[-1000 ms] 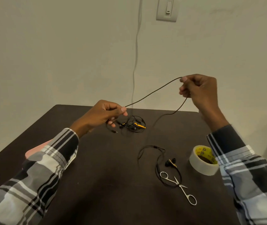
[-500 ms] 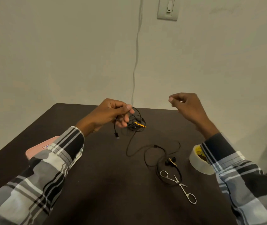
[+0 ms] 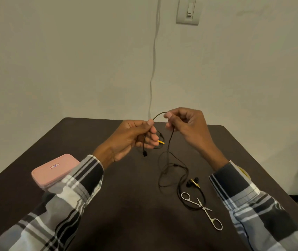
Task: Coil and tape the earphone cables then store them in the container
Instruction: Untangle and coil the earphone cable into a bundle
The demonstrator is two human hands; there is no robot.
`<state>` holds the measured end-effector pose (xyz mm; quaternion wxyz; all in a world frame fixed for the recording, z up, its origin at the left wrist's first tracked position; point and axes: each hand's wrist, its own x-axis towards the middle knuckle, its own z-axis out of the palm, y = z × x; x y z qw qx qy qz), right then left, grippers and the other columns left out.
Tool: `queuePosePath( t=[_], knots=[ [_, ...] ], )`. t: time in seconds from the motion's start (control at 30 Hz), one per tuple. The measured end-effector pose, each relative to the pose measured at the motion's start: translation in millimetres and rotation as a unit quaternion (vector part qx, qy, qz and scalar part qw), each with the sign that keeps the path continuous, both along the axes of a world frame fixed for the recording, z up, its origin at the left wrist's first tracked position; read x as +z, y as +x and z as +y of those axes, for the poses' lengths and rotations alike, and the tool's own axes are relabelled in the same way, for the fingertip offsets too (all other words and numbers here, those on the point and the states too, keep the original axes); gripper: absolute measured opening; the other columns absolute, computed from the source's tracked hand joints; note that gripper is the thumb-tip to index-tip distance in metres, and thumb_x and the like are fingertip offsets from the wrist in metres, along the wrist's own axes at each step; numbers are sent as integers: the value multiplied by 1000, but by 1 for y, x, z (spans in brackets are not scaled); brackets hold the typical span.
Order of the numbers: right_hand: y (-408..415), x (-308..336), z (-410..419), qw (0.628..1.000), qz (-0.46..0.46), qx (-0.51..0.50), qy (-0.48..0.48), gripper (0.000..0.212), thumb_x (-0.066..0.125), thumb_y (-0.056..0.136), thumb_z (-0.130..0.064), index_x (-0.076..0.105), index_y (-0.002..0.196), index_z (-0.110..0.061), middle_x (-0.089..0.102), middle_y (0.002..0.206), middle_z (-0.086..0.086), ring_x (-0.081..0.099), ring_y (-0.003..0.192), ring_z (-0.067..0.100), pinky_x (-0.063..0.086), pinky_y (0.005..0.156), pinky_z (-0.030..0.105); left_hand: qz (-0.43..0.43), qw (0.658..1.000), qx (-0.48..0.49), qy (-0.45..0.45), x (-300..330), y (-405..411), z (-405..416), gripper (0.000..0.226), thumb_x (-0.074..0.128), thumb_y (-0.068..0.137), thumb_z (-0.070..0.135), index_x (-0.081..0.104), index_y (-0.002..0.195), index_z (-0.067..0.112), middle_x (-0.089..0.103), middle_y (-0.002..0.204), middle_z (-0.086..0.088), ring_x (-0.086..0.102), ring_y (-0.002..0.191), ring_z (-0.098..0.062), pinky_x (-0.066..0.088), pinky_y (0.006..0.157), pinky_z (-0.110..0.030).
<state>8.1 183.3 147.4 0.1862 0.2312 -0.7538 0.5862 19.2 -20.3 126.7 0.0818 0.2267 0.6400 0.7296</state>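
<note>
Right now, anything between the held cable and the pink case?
Nothing on the table blocks it. Both hands, left and right, pinch the cable; the case lies shut at the left, half under the left sleeve. The sleeve and the shut lid are the only hindrances.

So we've got a dark brown rectangular table (image 3: 108,205) pushed up against the wall. On our left side sits a flat pink rectangular case (image 3: 54,170) with a small label on its lid. Over on the right lie small silver metal scissors (image 3: 201,209), resting across a loop of thin black earphone cable (image 3: 171,171) with its black-and-gold earbuds (image 3: 192,182) just beside them. Further back there's another little tangle of black cable with a yellow tip (image 3: 161,141).
</note>
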Motion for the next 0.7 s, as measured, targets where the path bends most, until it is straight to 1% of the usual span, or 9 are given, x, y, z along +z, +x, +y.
queuePosePath(
  t=[0.1,0.17,0.23,0.27,0.33,0.4,0.47,0.57,0.7],
  knots=[
    [-3,8,-3,1000,13,-14,-26,14,66,96,-16,74,88,-8,69,66,2,67,65,16,60,71,38,-6,1000,-19,12,-10,9,7,32,71,84,49,74,85,17,74,82,-8,74,79,-25,59,68,-30],
    [-4,7,-5,999,11,-3,-30,15,67,95,-17,75,90,-5,69,67,4,67,64,16,61,68,33,-9,1000,-17,23,-13,14,11,32,71,84,51,73,84,19,74,81,-7,74,79,-25,56,69,-32],
    [-2,2,-8,999,-1,18,-26,14,68,95,-14,75,93,-3,68,67,5,66,63,13,58,64,25,-20,998,-19,48,-13,17,15,31,69,85,49,74,84,18,74,80,-8,75,78,-23,60,71,-34],
    [-1,-2,-8,999,-9,27,-19,14,68,94,-14,75,94,-2,68,67,4,66,63,12,57,63,23,-25,998,-19,61,-11,18,17,31,67,86,47,75,84,17,74,79,-9,75,77,-22,61,71,-34],
    [-1,-7,-8,999,-21,34,-2,15,69,94,-15,76,97,-3,69,68,3,65,63,12,58,64,27,-33,996,-15,79,-8,19,18,33,62,89,45,75,88,15,74,80,-10,75,78,-21,61,71,-33],
    [-2,-8,-7,999,-34,31,-7,16,70,93,-18,77,97,-4,68,69,7,64,62,15,59,65,32,-36,995,-13,89,-5,20,17,36,60,89,46,76,91,14,75,82,-11,75,79,-22,61,71,-33],
    [-4,-8,-6,999,-38,17,-35,15,73,91,-19,77,92,-5,67,68,12,62,59,18,56,60,28,-35,995,-13,94,-4,22,16,38,59,89,47,76,93,14,75,82,-11,75,80,-23,61,72,-33],
    [-8,-9,-7,997,-35,-11,-65,19,77,87,-24,77,86,-5,65,63,8,59,52,17,51,53,21,-30,994,-15,103,-4,27,18,41,56,91,48,76,94,12,75,82,-12,75,80,-24,61,72,-33],
    [-10,-12,-8,994,-45,-41,-94,25,78,86,-30,75,81,-6,64,59,5,57,50,16,51,51,23,-21,993,-11,120,0,35,22,42,59,90,51,77,90,13,75,79,-12,76,79,-24,61,71,-33]
  ],
)
